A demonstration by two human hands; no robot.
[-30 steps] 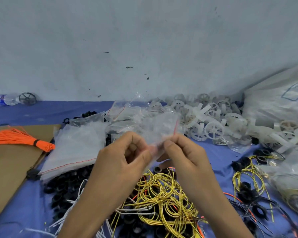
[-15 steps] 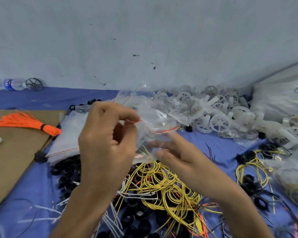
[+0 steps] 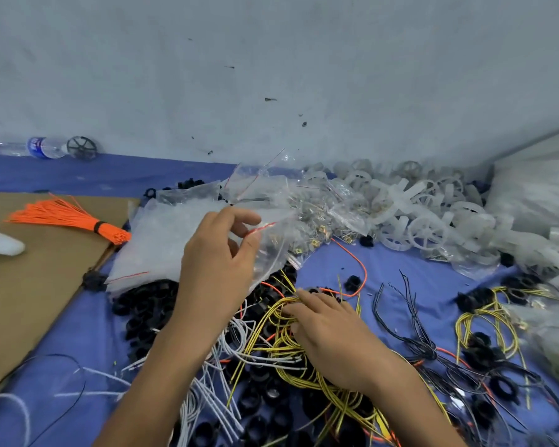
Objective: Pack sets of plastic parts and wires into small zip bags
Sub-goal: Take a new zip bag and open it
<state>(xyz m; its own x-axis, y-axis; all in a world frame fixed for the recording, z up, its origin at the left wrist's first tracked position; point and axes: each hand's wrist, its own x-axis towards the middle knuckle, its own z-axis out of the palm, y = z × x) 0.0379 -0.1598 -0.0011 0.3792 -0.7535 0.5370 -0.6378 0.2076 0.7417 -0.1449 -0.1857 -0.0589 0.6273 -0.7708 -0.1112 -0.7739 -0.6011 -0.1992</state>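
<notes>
Head cam: one bag up, other hand digging in the wires

Left hand (image 3: 217, 259) is holding a small clear zip bag (image 3: 271, 250) up off the table, pinching it by the red-striped mouth between thumb and fingertips. Right hand (image 3: 333, 340) is lying palm-down on the yellow wires (image 3: 284, 353), fingers reaching into the tangle; honestly can't tell if it's actually gripping one. All of that is sitting on the blue cloth (image 3: 329, 262), with black rings (image 3: 146, 311) piling up just left of the wires, white wheels (image 3: 426, 217) heaped at the back right, and a stack of empty bags (image 3: 162, 240) lying behind the left hand beside the cardboard (image 3: 29, 285).
</notes>
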